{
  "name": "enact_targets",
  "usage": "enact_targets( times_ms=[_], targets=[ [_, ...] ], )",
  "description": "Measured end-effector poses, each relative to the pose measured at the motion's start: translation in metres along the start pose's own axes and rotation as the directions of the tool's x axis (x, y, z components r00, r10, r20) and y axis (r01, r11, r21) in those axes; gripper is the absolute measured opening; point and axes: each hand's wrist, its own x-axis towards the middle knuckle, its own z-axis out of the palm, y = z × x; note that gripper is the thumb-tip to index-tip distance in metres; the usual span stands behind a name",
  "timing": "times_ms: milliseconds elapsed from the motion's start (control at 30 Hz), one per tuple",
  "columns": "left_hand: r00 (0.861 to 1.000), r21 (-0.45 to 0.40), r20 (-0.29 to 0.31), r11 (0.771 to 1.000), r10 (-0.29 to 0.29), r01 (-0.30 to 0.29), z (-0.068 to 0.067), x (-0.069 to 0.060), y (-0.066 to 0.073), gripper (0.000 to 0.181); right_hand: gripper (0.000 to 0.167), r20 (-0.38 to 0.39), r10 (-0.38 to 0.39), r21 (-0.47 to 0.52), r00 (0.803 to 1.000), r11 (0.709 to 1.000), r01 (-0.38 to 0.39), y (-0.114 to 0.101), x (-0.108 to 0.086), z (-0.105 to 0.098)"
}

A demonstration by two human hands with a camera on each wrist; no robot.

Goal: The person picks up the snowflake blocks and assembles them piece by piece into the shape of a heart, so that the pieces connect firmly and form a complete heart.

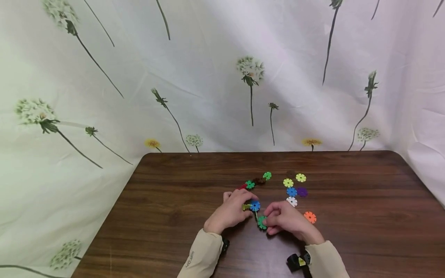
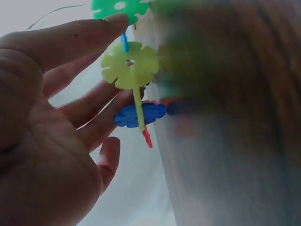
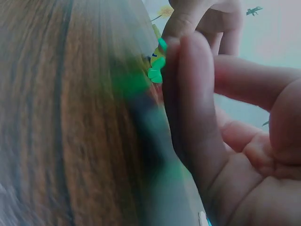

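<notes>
Brown wood-grain worktop point(image 1: 167, 208): broad room toward nine o'clock, far edge point(image 1: 208, 153) twelve; left grip point(image 1: 233, 209), right grip point(image 1: 286, 219) clamped on multicoloured plastic-disc chain point(image 1: 255, 204).

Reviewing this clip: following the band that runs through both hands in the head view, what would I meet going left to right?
Left hand → blue disc by its fingertips → green disc at the right fingertips → right hand → orange disc lying flat.

Now the far red piece point(image 1: 242, 187) is partly hidden by the left hand point(image 1: 232, 210); the near green disc point(image 1: 261, 222), by the right hand point(image 1: 288, 220); both sleeves point(image 1: 204, 253) are cut off.
</notes>
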Motion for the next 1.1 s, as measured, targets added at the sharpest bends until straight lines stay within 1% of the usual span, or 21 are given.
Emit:
enact_targets(
  times_ms=[100,167,367,533,667,833,933,1100],
  targets=[
    [1.000,0.027,0.021,1.000,0.004,-0.005,0.0021,0.0004,0.0008,0.038,0.026,0.033,0.018,0.036,0.999,0.999,-0.019,0.0000,-0.0003,0.0013],
    [1.000,0.047,0.022,0.999,0.011,-0.012,0.0033,0.0007,0.0009,0.037,0.029,0.042,0.023,0.049,0.999,0.998,-0.025,0.0000,-0.0004,0.0020],
    [1.000,0.090,0.015,0.996,0.026,-0.027,0.0043,0.0014,0.0027,0.032,0.030,0.045,0.026,0.073,0.999,0.997,-0.029,-0.0003,0.0013,0.0038],
    [1.000,0.116,0.017,0.993,0.025,-0.027,0.0054,0.0019,0.0044,0.032,0.033,0.048,0.022,0.079,0.999,0.997,-0.026,-0.0006,0.0013,0.0047],
    [1.000,0.116,0.019,0.993,0.021,-0.023,0.0055,0.0014,0.0047,0.031,0.033,0.044,0.029,0.061,0.999,0.998,-0.031,-0.0020,-0.0006,0.0054],
    [1.000,0.101,0.015,0.995,0.021,-0.022,0.0047,0.0010,0.0055,0.030,0.029,0.003,0.039,0.031,0.999,0.999,-0.039,-0.0036,-0.0008,0.0071],
    [1.000,0.090,0.015,0.996,0.015,-0.017,0.0047,0.0016,0.0053,0.030,0.028,-0.013,0.027,0.059,1.000,0.998,-0.026,-0.0034,0.0002,0.0080],
    [1.000,0.070,0.008,0.998,0.003,-0.003,0.0061,0.0025,0.0038,0.029,0.030,-0.017,0.018,0.096,1.000,0.995,-0.017,-0.0038,0.0002,0.0061]
  ],
)
